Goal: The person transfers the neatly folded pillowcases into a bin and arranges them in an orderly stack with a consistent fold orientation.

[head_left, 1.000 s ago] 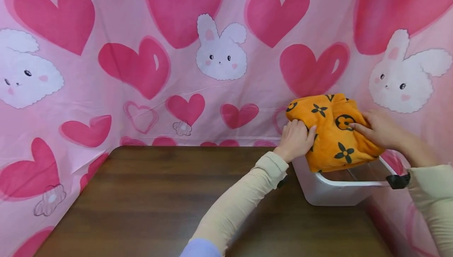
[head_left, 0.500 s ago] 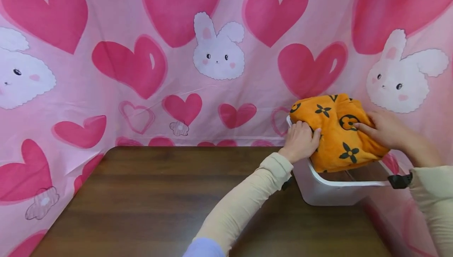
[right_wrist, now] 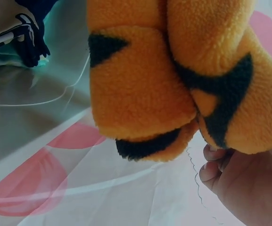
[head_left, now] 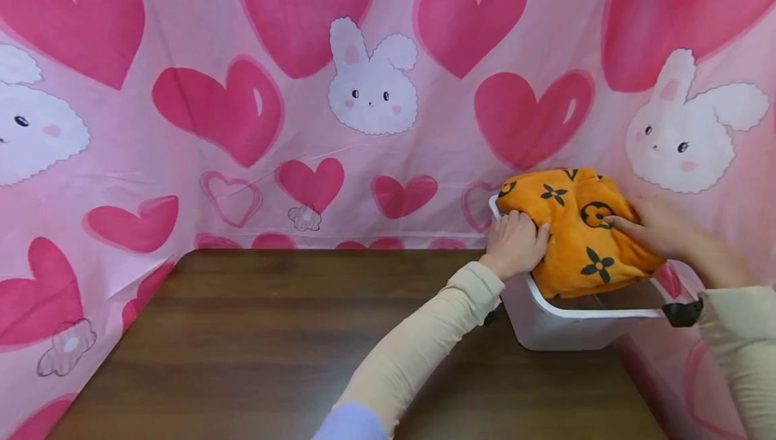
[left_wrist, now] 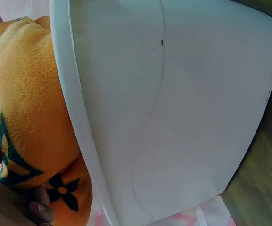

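A folded plush blanket (head_left: 570,238), orange with dark flower shapes, lies bunched between both hands over the opening of a white bin (head_left: 566,331). My left hand (head_left: 515,241) grips its left side, right at the bin's left rim, with the thumb on top. On the far right side, my right hand (head_left: 657,228) holds it with the thumb on top and the other fingers underneath. The left wrist view has the blanket's rounded edge (left_wrist: 37,94) at the bin's rim. Several folded layers (right_wrist: 140,89) show in the right wrist view, pinched by the fingertips (right_wrist: 211,174).
A black handle piece (head_left: 682,313) sits at the bin's right rim. Navy and beige cloth (right_wrist: 20,33) shows in the right wrist view. The bin stands on the brown wooden table (head_left: 273,339), close to the pink curtain (head_left: 448,116) behind and on the right.
Both hands have shifted the blanket slightly right, uncovering the bin's far left rim, then lowered it a little. Both grips stay the same. The head view has turned slightly.
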`<action>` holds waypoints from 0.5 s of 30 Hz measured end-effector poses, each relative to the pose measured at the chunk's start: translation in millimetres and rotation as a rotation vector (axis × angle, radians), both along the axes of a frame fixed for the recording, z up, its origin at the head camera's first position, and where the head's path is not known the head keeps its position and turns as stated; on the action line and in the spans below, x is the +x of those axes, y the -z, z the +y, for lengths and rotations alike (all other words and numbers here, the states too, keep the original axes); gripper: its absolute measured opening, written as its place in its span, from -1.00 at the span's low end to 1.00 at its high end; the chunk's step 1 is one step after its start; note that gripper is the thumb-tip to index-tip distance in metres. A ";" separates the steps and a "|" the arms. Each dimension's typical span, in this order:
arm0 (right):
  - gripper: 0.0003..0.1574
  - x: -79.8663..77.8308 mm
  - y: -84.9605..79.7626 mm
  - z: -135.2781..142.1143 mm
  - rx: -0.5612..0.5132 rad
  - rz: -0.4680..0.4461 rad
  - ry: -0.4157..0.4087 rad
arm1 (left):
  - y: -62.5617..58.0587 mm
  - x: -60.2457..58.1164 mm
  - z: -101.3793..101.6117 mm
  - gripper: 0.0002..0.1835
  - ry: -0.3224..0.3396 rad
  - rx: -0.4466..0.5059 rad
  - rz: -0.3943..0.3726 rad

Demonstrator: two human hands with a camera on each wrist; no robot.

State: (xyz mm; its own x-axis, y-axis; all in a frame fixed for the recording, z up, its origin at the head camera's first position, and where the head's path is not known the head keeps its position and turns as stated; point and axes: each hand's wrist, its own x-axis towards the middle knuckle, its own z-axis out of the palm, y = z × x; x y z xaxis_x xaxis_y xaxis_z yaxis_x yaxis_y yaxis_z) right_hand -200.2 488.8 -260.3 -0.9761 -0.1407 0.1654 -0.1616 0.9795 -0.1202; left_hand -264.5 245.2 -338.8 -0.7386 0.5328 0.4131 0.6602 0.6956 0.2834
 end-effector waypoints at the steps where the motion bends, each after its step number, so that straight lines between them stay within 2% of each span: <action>1: -0.53 -0.3 0.3 0.0 0.001 -0.002 -0.002 | 0.5 -0.1 -0.1 -0.50 -0.002 -0.003 -0.003; 7: -0.51 0.2 1.6 0.0 -0.004 -0.026 0.004 | 2.4 -0.1 0.7 -0.49 -0.003 -0.026 -0.006; 15: -0.45 2.6 4.7 0.1 0.018 -0.062 0.033 | 3.7 2.6 1.4 -0.53 0.035 -0.026 -0.019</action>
State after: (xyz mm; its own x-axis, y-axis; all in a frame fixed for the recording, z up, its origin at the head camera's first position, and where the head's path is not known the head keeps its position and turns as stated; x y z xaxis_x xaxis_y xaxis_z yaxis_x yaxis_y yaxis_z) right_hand -197.6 488.9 -265.0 -0.9886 -0.1106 0.1020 -0.1219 0.9862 -0.1118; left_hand -262.0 246.6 -342.5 -0.7270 0.5687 0.3849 0.6788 0.6798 0.2777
